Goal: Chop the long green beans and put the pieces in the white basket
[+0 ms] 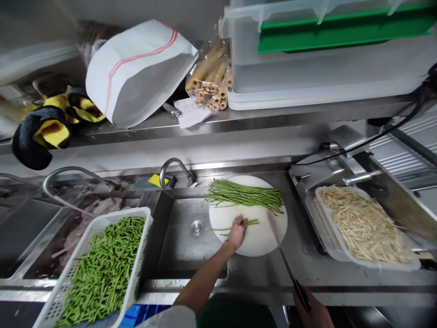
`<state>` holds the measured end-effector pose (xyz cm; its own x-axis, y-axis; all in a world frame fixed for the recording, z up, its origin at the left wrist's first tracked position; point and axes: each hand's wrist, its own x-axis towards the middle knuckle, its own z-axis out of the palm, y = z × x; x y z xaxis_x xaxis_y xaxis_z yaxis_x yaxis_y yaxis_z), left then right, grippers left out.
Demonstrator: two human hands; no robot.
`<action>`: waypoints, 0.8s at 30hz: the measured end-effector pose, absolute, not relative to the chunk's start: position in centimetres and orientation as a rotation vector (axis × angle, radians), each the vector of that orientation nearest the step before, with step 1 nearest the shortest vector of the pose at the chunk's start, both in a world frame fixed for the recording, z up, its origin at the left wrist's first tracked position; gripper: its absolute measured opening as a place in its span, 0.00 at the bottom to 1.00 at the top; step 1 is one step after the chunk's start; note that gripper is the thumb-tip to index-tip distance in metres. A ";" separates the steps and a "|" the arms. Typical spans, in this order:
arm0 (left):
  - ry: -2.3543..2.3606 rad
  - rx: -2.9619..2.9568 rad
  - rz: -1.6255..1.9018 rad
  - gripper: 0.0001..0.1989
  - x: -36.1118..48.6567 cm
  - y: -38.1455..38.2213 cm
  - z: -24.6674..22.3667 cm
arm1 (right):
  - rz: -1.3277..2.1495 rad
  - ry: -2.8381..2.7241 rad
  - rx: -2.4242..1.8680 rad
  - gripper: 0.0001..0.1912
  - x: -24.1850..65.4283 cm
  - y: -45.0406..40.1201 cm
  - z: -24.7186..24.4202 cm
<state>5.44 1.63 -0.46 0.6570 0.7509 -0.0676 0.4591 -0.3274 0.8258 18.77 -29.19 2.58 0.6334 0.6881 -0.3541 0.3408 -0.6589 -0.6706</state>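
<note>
My left hand [236,232] presses on a thin bunch of long green beans [251,222] lying across a round white cutting board [262,239]. A larger pile of long beans [244,194] rests along the board's far edge. At the bottom edge of the view, my right hand [316,315] grips the dark handle of a long knife [283,257]. Its blade reaches up to the board, with the tip just right of the held beans.
A white basket [143,217] of cut green bean pieces sits at the left over a sink. A faucet [175,167] stands behind the middle sink basin [184,237]. A white tray [332,234] of pale shredded strips lies at the right. The shelf above holds containers, a bag and cloths.
</note>
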 end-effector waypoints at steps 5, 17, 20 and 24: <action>0.923 2.047 0.452 0.15 1.9 2.5 0.1 | 0.825 -0.781 -2.249 0.23 17.1 -29.9 2.8; 0.772 2.292 0.485 0.06 -0.1 2.6 -2.6 | 1.042 -1.054 -2.150 0.20 15.7 -26.7 2.9; 0.782 2.310 0.615 0.03 -1.3 2.5 -2.7 | 1.014 -1.076 -2.158 0.22 16.0 -27.3 2.8; 0.809 2.299 0.745 0.03 -3.8 2.5 -2.7 | 0.913 -1.125 -2.119 0.24 15.6 -28.1 2.8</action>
<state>-3.75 2.48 -2.75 0.6593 0.6872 0.3052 0.3599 -0.6448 0.6743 15.58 -28.13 2.83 0.4143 0.8587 -0.3015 0.4719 -0.4860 -0.7356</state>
